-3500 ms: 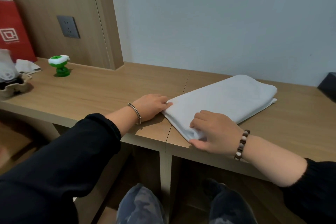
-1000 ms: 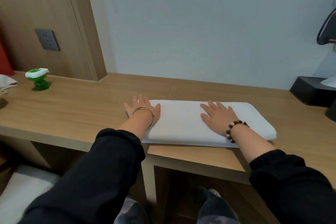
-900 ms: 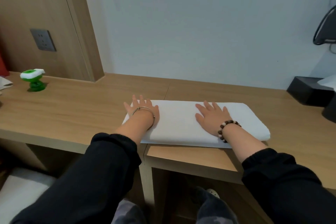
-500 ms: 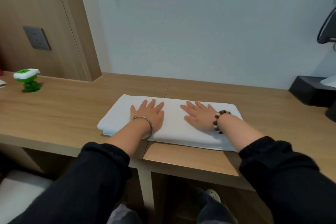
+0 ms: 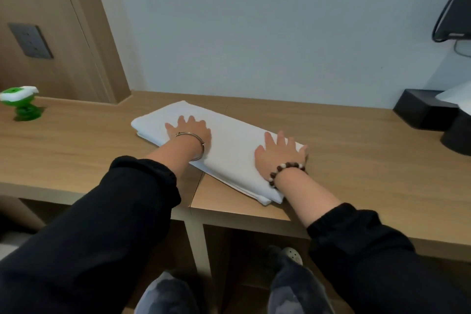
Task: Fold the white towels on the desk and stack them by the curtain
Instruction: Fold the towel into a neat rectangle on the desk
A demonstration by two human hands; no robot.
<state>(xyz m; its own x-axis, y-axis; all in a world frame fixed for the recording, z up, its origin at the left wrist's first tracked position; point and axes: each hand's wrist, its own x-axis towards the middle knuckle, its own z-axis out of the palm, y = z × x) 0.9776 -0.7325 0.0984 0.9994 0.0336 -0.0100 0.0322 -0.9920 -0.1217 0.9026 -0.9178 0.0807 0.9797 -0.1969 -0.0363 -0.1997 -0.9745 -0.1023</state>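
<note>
Grip, left hand [image 5: 190, 130]: flat, palm down, fingers straight and slightly spread, pressing on the far-left half of the folded white towel [image 5: 229, 143]; nothing is curled round or pinched.
Grip, right hand [image 5: 280, 154]: also flat and palm down, fingers spread, pressing on the near-right half of the towel, with the outer fingers reaching its right edge.
Towel: folded into a long, thick rectangle with layered edges showing at its near corner. It lies at a slant on the wooden desk [image 5: 356, 150], its far-left corner pointing toward the wall and its near-right corner close to the desk's front edge.
Towel relative to hands: directly beneath both palms; a bare strip of towel shows between the two hands, which sit well apart along its length.
Towel relative to desk: it crosses the seam where two desk sections meet.
Wrists: a thin metal bangle [image 5: 193, 144] on the left, a bead bracelet [image 5: 285, 169] on the right; black sleeves are pushed up both forearms.
Left of desk: a small green-and-white plastic object [image 5: 21, 104] stands well apart from the towel, below a grey wall socket [image 5: 30, 41] on a wooden panel.
Right of desk: a black box [image 5: 423, 109] sits against the wall.
</note>
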